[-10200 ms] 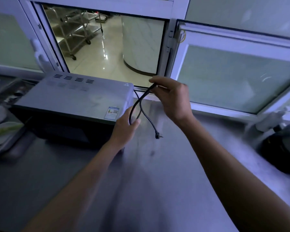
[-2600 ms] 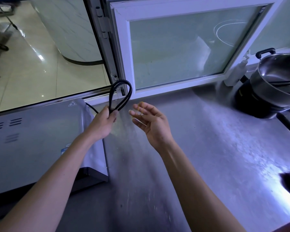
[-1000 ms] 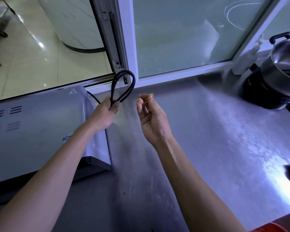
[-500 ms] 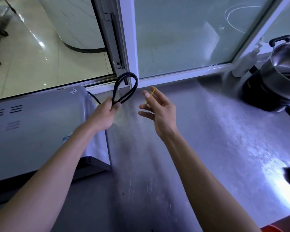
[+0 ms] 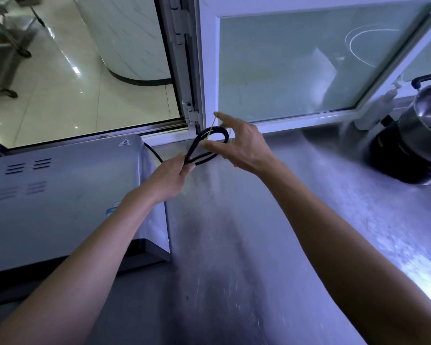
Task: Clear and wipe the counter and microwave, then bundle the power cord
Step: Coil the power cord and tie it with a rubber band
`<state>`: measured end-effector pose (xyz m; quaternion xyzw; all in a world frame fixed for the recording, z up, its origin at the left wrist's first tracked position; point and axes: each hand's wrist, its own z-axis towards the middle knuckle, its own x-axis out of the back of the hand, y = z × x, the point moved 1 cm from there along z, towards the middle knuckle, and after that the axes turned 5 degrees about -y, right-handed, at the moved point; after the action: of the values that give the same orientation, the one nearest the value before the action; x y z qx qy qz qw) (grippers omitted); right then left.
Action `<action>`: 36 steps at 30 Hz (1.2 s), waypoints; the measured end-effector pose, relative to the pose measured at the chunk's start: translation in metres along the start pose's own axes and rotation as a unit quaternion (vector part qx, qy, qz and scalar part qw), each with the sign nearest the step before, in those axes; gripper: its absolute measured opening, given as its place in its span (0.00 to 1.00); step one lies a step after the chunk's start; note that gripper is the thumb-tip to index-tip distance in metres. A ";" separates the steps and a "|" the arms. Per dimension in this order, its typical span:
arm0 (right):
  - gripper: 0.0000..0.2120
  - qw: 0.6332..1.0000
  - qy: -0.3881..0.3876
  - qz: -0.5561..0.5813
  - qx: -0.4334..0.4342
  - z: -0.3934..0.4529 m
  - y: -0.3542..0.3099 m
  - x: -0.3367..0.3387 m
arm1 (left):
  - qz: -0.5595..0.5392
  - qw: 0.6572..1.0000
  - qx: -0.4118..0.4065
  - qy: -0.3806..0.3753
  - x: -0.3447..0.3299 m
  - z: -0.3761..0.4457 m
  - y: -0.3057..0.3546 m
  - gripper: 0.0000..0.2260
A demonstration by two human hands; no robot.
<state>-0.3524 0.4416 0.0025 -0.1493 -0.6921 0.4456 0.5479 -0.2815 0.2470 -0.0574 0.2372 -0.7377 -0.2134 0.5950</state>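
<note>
Currently left hand grip is closed on the folded power cord, fingers curled round the gathered strands just off the microwave's right rear corner. Cord loop sticks out of the fist toward 1 o'clock, held in the air above the surface. One strand trails back from the fist toward 10 o'clock, behind the microwave.

Right hand sits just at 3 o'clock of the loop, fingers spread with a thin yellow rubber band stretched over them. Band strand runs from the raised upper fingertip down across the top of the loop; a second bit of band shows near the palm. So right grip is on the band, stretched, not curled tight. Whether the band encircles the loop or only crosses in front of it: cannot tell.

Microwave takes the 9 o'clock side of the view, top panel with vent slots and a hot-surface sticker at its rear right corner. Surface is bare steel from centre to 5 o'clock, with a bright glare patch at 4 o'clock.

Steel pot on a black base at 3 o'clock, well apart from the hands. White bottle just beside it against the window frame. Open window pane at 11 o'clock shows a tiled floor beyond.
</note>
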 end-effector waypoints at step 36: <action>0.22 0.950 -0.121 0.274 -0.092 0.021 0.010 -0.037 | -0.129 0.990 -0.033 0.054 0.002 0.001 -0.009 0.05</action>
<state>-0.3610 0.4116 -0.0285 -0.3277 -0.7238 0.5274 0.3010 -0.2817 0.2384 -0.0615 0.3220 -0.6603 -0.2991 0.6089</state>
